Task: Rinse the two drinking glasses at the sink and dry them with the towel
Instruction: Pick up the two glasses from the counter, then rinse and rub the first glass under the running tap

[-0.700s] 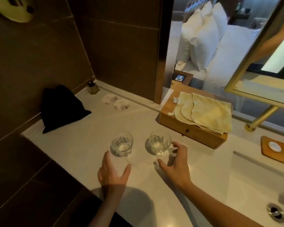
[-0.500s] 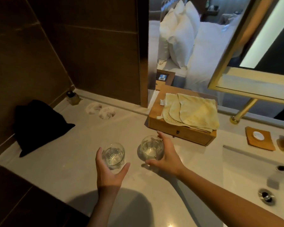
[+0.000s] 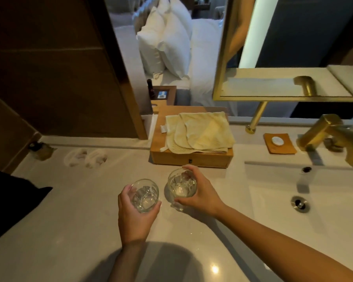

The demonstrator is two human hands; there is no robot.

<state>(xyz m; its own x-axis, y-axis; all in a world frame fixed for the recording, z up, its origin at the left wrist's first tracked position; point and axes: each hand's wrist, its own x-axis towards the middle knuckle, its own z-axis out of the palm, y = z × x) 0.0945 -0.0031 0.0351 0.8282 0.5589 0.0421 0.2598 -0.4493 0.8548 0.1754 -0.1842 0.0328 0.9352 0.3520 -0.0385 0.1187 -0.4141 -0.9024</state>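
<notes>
The sink (image 3: 273, 202) lies at three o'clock from both hands, the towel (image 3: 200, 133) at twelve. The right hand (image 3: 202, 197), nearer the basin, grips the right glass (image 3: 181, 186); the left hand (image 3: 134, 214) grips the left glass (image 3: 146, 195), both upright.

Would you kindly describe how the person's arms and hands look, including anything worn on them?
The left hand and right hand wear no gloves, and I can make out no rings. The arms behind them are bare to the frame's edge, with no sleeves, watch or bracelet.
</notes>
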